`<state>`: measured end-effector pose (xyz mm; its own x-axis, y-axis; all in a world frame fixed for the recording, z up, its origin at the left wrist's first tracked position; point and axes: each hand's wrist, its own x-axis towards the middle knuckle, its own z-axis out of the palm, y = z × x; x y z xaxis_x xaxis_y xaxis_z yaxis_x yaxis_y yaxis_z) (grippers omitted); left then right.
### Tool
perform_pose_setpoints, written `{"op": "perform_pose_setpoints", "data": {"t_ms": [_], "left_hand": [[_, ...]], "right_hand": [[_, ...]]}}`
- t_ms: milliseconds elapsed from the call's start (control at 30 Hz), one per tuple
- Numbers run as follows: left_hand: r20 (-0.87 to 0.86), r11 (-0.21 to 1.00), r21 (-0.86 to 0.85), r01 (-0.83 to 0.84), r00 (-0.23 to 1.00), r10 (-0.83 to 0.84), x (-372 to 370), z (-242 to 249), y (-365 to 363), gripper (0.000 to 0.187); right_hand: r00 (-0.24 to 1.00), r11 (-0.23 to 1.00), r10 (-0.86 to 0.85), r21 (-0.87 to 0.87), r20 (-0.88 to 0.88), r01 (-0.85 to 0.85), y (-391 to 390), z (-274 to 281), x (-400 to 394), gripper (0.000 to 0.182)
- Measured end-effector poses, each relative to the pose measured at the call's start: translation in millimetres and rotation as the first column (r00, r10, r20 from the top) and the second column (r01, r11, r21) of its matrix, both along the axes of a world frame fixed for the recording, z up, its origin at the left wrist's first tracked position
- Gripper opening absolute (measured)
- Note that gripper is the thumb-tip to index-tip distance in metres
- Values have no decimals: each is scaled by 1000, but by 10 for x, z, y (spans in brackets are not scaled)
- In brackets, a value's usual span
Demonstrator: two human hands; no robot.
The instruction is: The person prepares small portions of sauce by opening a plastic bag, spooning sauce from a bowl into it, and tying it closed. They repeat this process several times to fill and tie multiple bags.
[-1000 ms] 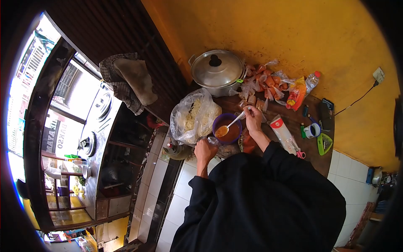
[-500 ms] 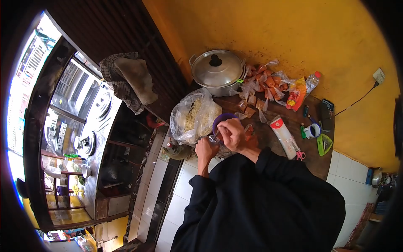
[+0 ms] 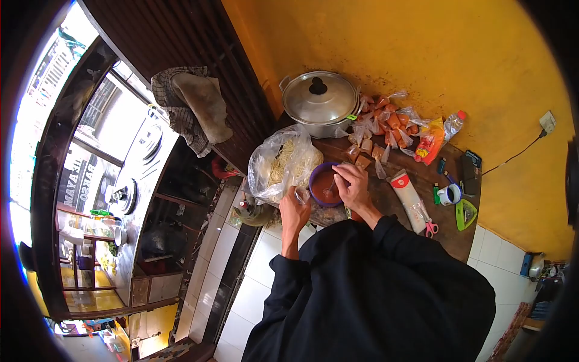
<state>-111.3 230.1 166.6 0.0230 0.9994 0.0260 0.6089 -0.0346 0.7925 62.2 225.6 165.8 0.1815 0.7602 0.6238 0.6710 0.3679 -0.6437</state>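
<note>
One brown table [image 3: 447, 233] adjoins a yellow wall [image 3: 398, 45], left hand [image 3: 294, 212] pinching plastic [image 3: 303, 194], right hand [image 3: 354, 186] a spoon [image 3: 330, 189].

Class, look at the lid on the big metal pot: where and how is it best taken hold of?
Grip the black knob, probably from straight above, closing around its sides. It stands up from the middle of the broad, domed lid, which sits on the pot. The wall behind likely makes the far side less handy.

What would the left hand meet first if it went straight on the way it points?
Probably the clear bag of noodles, which lies just beyond the left hand; the depth between them is unclear.
</note>
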Motion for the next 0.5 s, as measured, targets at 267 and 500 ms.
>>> {"op": "perform_pose_setpoints", "data": {"t_ms": [267, 500], "left_hand": [[557, 996, 91, -17, 830, -36, 148, 446, -81, 17], [399, 939, 343, 33, 899, -177, 46, 398, -150, 35]], "right_hand": [[324, 630, 80, -204, -943, -749, -88, 219, -554, 19], [137, 528, -6, -119, -991, -841, 17, 475, -544, 17]]}}
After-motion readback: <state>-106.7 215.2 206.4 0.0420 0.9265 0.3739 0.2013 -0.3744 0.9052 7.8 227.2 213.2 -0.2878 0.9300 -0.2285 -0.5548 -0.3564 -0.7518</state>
